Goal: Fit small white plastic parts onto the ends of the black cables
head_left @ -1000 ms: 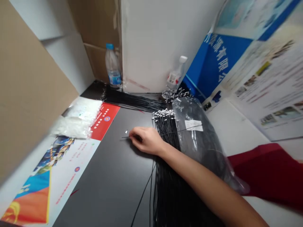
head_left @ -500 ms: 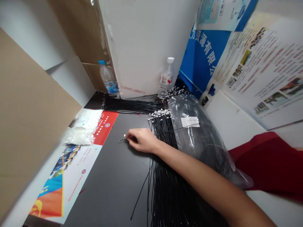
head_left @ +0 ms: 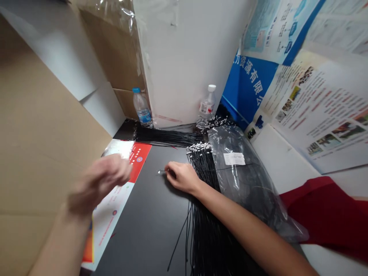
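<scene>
My right hand (head_left: 183,177) is closed in a pinch on a thin black wire (head_left: 162,171), low over the dark tabletop. A small white connector shows at the wire's end, just left of the fingertips. Smeared by motion, my left hand (head_left: 100,182) hangs above the printed leaflet (head_left: 110,224) and partly hides a clear packet of small whitish parts (head_left: 122,147). Its fingers look curled, but whether they hold anything cannot be made out. Beneath my right forearm lies a thick bundle of black wires (head_left: 202,214) with white connectors at the far end.
A clear plastic bag (head_left: 244,191) with dark contents lies right of the bundle. More black wires (head_left: 169,136) run along the back, below two plastic bottles (head_left: 143,109). Cardboard (head_left: 37,153) walls the left side; red cloth (head_left: 322,207) lies at the right.
My left hand has come into view from the lower left, over the leaflet and packet. The right hand still pinches the wire; the whole view has shifted slightly.
</scene>
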Action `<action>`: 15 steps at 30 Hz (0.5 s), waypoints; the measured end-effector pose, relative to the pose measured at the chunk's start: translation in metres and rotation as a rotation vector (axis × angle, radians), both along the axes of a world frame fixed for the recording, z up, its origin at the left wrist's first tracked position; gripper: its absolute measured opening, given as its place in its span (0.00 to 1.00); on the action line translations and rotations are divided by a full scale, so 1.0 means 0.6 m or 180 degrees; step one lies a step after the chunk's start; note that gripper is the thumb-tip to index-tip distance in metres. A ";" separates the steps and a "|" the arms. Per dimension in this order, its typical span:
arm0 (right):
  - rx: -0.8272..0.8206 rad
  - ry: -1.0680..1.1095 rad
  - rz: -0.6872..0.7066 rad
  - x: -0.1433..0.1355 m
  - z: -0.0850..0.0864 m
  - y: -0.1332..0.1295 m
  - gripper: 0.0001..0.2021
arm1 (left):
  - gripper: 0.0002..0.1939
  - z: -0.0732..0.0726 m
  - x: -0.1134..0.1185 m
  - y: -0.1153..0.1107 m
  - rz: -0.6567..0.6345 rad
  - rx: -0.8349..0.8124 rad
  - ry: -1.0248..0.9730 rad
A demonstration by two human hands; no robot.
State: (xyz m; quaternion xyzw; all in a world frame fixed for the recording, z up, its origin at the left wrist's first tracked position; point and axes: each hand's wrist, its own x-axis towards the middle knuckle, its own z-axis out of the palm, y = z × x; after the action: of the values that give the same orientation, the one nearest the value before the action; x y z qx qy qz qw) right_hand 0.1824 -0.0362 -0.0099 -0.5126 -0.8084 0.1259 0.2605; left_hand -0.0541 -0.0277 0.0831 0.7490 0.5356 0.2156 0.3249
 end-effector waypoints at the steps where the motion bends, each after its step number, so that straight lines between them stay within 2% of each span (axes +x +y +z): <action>1: 0.0050 -0.0004 -0.0110 0.001 -0.001 0.002 0.06 | 0.16 -0.002 0.011 0.014 -0.0211 -0.0053 0.0190; 3: 0.0098 0.0040 -0.0359 0.001 -0.002 0.004 0.06 | 0.13 -0.022 0.038 0.037 -0.0590 0.0018 0.0759; 5: 0.0105 0.0068 -0.0556 0.002 -0.003 0.006 0.05 | 0.13 -0.056 0.062 0.054 -0.0713 0.0348 0.1302; 7: 0.0131 0.0035 -0.0658 0.003 -0.004 0.005 0.04 | 0.12 -0.091 0.076 0.064 -0.0840 0.0466 0.1497; 9: 0.0165 -0.0029 -0.0695 0.003 -0.004 0.004 0.04 | 0.10 -0.116 0.081 0.071 -0.0973 0.0452 0.1503; 12: 0.0159 -0.0081 -0.0729 0.003 -0.003 0.002 0.04 | 0.07 -0.129 0.085 0.078 -0.1116 0.0321 0.1456; 15: 0.0126 -0.0081 -0.0716 0.003 -0.001 0.000 0.04 | 0.07 -0.118 0.096 0.080 -0.1157 0.0157 0.1576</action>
State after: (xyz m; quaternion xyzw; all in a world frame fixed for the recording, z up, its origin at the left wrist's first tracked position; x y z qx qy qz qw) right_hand 0.1842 -0.0362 -0.0107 -0.5965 -0.7513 0.0733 0.2727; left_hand 0.0036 0.0200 0.0122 0.8700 0.4503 -0.0222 0.1996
